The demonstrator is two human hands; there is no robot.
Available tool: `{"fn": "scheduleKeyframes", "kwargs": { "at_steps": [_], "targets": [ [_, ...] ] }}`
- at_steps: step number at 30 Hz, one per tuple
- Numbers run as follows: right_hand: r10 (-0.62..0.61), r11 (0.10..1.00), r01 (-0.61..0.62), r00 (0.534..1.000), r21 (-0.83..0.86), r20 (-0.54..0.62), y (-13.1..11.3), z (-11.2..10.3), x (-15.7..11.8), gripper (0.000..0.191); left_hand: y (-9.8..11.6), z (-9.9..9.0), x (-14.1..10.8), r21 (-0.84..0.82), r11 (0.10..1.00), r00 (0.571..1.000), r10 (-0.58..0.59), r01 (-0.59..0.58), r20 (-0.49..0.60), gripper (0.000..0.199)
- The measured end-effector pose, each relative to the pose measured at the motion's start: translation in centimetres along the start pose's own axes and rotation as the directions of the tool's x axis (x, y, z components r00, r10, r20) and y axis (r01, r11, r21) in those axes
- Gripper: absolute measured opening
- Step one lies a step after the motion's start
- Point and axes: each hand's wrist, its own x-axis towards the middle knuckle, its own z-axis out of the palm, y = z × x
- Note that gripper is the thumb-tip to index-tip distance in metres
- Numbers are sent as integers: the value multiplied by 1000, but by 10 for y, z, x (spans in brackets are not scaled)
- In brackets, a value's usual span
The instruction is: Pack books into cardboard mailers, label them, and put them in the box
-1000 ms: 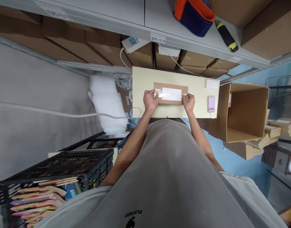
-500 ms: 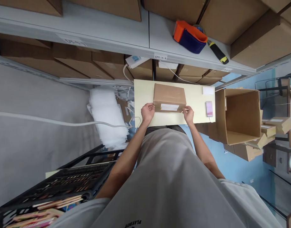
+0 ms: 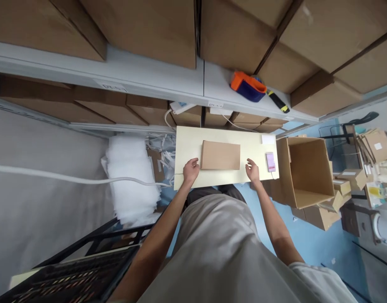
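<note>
A closed brown cardboard box [image 3: 221, 155] lies flat on the pale yellow table [image 3: 209, 182]; no white label shows on its visible side. Just off the box's left end is my left hand [image 3: 191, 169], fingers loosely curled and apart, holding nothing. To the right of the box, with a wider gap, my right hand [image 3: 252, 169] hovers over the table with its fingers spread and nothing in them. Farther right on the table lies a phone [image 3: 270, 162] with a pinkish screen, below a white slip [image 3: 268, 139].
A large open carton [image 3: 311, 172] stands to the table's right, with several small boxes beyond. White foam sheets [image 3: 130, 176] are piled at left. On the shelf above sit a tape dispenser [image 3: 248, 87] and a cutter [image 3: 278, 101]. A black crate [image 3: 70, 273] is at lower left.
Both hands have let go of the box and moved apart. The box now lies flat, and its white label is out of sight. The view has tilted upward.
</note>
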Motion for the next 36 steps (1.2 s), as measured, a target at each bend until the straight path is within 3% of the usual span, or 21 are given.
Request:
{"fn": "scheduleKeyframes", "kwargs": {
  "at_steps": [2,4,7,9,13,16,19,21,23,25,27,30,33,36],
  "targets": [
    [-183,982,175,974,-66,-133,-26,-30,38,45,27,1,9,-70,995,996,61,-66,-69,33],
    [-418,907,391,879,-156,-231,-66,-58,83,51,61,4,14,-152,973,979,157,-176,-130,30],
    [-666,745,615,708,-259,-235,-140,-88,144,57,121,10,13,-235,900,924,327,-368,-198,29],
    [-736,673,676,650,-299,-189,-186,-95,176,59,159,16,5,-258,844,878,417,-470,-236,29],
    [-753,616,707,658,-347,5,-241,-86,219,53,208,37,-24,-293,753,804,511,-590,-305,28],
    [-733,626,719,675,-301,85,-253,-81,243,44,214,60,-47,-321,732,793,495,-601,-356,28],
    [-755,632,755,651,-174,85,-248,-85,253,37,195,82,-66,-327,763,814,425,-557,-395,26],
    [-787,608,790,613,-77,73,-232,-90,241,39,173,96,-82,-315,789,822,380,-528,-424,25],
    [-808,587,809,583,28,80,-205,-93,208,47,150,109,-102,-305,809,823,340,-503,-456,25],
    [-806,591,784,582,191,105,-167,-93,161,53,131,122,-127,-306,820,818,299,-484,-491,27],
    [-792,593,676,587,438,167,-126,-89,110,54,118,135,-153,-300,823,800,275,-483,-534,29],
    [-728,631,381,591,675,348,-73,-81,46,53,108,153,-188,-229,829,750,299,-510,-591,28],
    [-646,683,185,605,706,466,-41,-77,11,55,103,169,-211,-173,836,730,329,-520,-599,26],
    [-609,705,133,618,697,498,-25,-83,-1,55,98,180,-222,-227,829,756,307,-510,-578,27]
  ]
}}
